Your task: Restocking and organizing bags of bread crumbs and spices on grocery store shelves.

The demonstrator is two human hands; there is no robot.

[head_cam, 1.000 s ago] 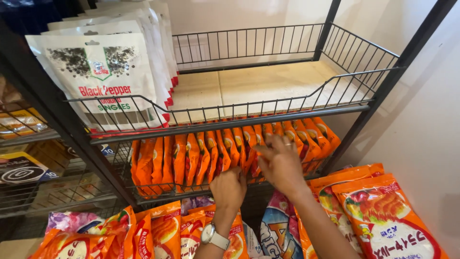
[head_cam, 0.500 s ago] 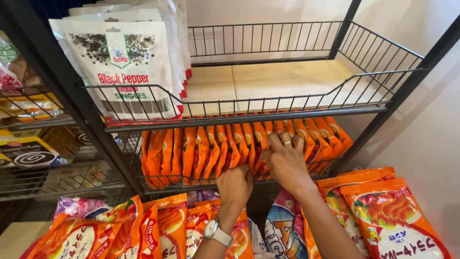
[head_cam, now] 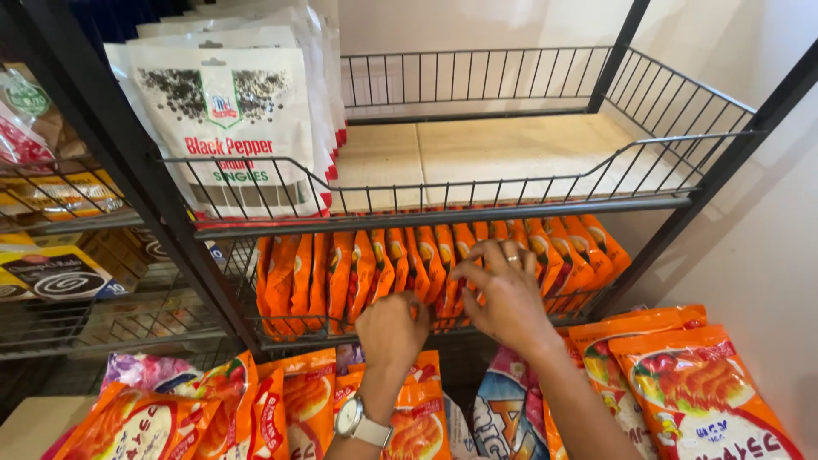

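Note:
A row of orange snack packets (head_cam: 341, 277) stands upright on the middle wire shelf (head_cam: 281, 341). My left hand (head_cam: 389, 328), with a white watch (head_cam: 360, 422) on its wrist, is curled against the packets near the middle of the row, its fingertips hidden among them. My right hand (head_cam: 509, 298), wearing a ring, sits just to the right. Its bent fingers and thumb close over the tops of a few packets.
The upper shelf holds white pepper pouches (head_cam: 230, 128) at left and bare board (head_cam: 511, 153) at right. Larger orange snack bags (head_cam: 699, 383) and other colourful bags (head_cam: 503, 417) lie below the hands. Boxes (head_cam: 51, 273) fill the rack at left. A white wall (head_cam: 767, 238) is at right.
My left hand has edged slightly left and deeper into the packet row. My right hand stays on the packet tops, its fingers curling a little more.

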